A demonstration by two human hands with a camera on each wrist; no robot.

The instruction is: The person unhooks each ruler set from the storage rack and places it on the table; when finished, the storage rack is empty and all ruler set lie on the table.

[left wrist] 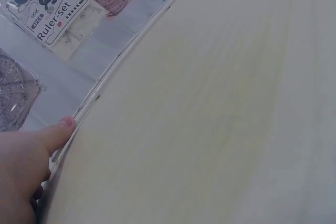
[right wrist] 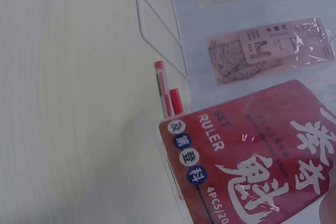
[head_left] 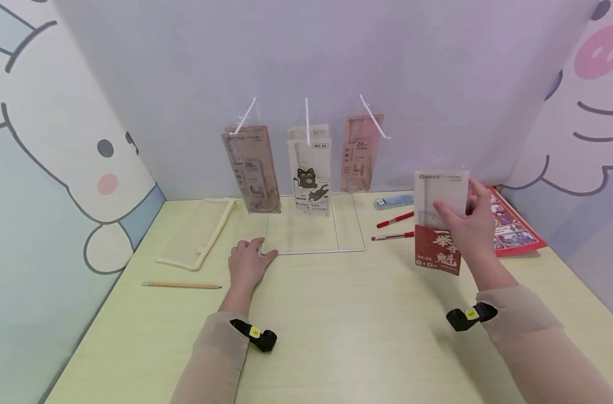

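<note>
In my right hand (head_left: 470, 221) is a ruler set (head_left: 438, 247) in a clear packet with a red lower part, pinched between thumb and fingers above the table's right side. Its red card, printed "RULER SET", fills much of the right wrist view. My left hand (head_left: 248, 261) holds the front left corner of a white wire rack (head_left: 316, 252), thumb on the wire and fingers curled beside it. From the rack's prongs hang a pink ruler set (head_left: 253, 174) at left, white cat-printed ruler sets (head_left: 310, 179) in the middle and another pink ruler set (head_left: 361, 154) at right.
Left of the rack lie a cream-edged clear pouch (head_left: 195, 235) and a pencil (head_left: 181, 285). On the right are red pens (head_left: 394, 219), a pale blue packet (head_left: 393, 201) and a red printed booklet (head_left: 513, 227). Walls enclose the table (head_left: 326, 325) at back and sides.
</note>
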